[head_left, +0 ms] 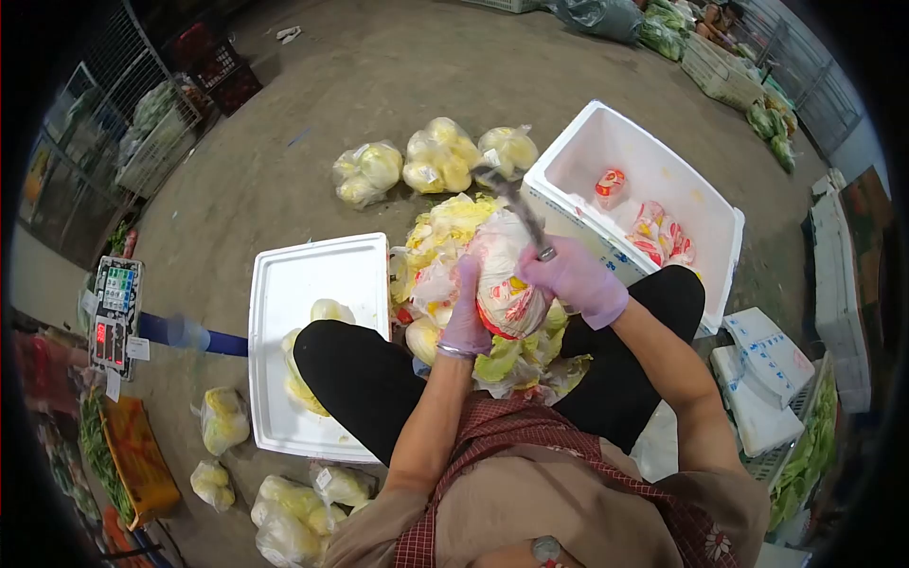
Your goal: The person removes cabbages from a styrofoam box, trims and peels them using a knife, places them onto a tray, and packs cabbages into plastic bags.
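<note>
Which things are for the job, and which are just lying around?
Likely for the job: wrapped bundle, knife-like tool, leaf pile, white box holding other bundles.
Likely just lying around: dark crates, grey bag, orange box.

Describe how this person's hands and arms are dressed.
The left hand and right hand wear thin, lilac, partly see-through gloves. A silvery bracelet circles the left wrist; none shows on the right. The brown sleeves are short.

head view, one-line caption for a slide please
Gloved left hand holding a wrapped cabbage, gloved right hand a blurred knife, over loose leaves beside an open foam box.
</note>
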Action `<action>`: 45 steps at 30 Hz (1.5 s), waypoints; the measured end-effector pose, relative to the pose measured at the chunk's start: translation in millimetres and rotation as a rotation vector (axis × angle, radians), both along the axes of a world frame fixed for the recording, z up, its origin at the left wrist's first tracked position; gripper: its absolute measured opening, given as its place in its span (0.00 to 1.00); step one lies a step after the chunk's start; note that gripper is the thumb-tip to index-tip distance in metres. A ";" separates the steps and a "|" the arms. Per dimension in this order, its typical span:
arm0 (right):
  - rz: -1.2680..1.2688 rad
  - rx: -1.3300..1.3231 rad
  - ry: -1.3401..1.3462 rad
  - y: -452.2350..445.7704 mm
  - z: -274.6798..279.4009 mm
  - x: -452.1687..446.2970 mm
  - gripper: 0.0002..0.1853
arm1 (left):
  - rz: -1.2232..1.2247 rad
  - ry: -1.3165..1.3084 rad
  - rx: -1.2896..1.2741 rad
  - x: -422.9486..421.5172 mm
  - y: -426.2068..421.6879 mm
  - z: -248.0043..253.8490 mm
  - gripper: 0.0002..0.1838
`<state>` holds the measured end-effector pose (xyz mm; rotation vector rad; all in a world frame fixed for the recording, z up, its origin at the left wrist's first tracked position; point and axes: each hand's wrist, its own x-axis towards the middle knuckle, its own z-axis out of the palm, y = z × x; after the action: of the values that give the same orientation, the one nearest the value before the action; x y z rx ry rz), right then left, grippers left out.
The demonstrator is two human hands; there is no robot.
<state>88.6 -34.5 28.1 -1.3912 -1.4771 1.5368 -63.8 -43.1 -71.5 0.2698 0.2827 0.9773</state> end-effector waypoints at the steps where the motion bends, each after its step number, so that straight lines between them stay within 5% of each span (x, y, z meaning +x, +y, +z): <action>1: 0.030 0.189 -0.244 -1.0 -7.3 -4.5 0.14 | 0.067 0.137 -0.032 -3.5 -1.7 -2.9 0.42; 2: 0.035 0.380 -0.507 -3.3 -12.6 -8.4 0.17 | 0.110 0.265 -0.048 -5.3 -2.3 -6.9 0.40; 8: 0.128 0.234 -0.628 -9.5 9.3 0.0 0.30 | -0.067 0.394 -0.080 -25.7 1.7 -49.5 0.37; 10: 0.114 0.262 -0.499 -1.9 -19.9 1.9 0.27 | -0.033 0.401 0.197 -18.2 -5.6 -33.3 0.33; 14: 0.130 0.142 -0.213 2.3 -41.9 12.6 0.20 | -0.069 0.419 0.295 -19.7 -4.3 -36.8 0.33; 18: 0.159 0.012 0.068 -7.5 -40.2 13.5 0.13 | 0.030 0.564 0.223 -31.3 0.0 -76.1 0.35; 24: 0.075 0.014 0.627 -12.2 -29.1 19.1 0.08 | 0.039 0.653 0.140 -0.5 0.9 -62.1 0.36; 28: -0.112 -0.018 0.564 -10.6 -22.1 25.2 0.08 | 0.044 0.639 0.098 5.7 1.0 -59.7 0.37; 31: -0.035 0.156 0.606 25.9 -91.9 26.4 0.12 | 0.061 0.588 0.046 1.8 2.6 -61.7 0.37; 34: -0.053 1.191 0.114 1.8 -92.1 52.8 0.25 | 0.119 0.461 -0.093 -12.1 -6.4 -66.4 0.38; 37: -0.792 0.150 0.847 -7.3 -72.0 66.6 0.18 | 0.238 0.242 -0.270 -18.1 -13.6 -68.4 0.38; 39: -0.948 0.133 0.977 0.5 -57.6 66.0 0.19 | 0.327 0.030 -0.311 -17.6 -7.4 -71.4 0.37; 41: -0.991 0.083 0.892 -8.6 -33.6 46.8 0.18 | 0.347 -0.488 -0.189 -26.5 -2.2 -78.3 0.35; 42: -0.968 -0.017 0.601 -5.4 -52.7 71.0 0.16 | 0.294 -0.736 -0.116 -28.8 -0.7 -77.9 0.34; 45: -0.985 0.131 -0.078 3.2 -74.1 79.8 0.13 | 0.315 -0.268 0.051 -32.3 3.5 -55.3 0.34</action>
<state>168.4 -31.3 -46.0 -1.7196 -0.6827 0.7449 -96.1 -39.6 -126.8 0.1394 0.0541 1.3193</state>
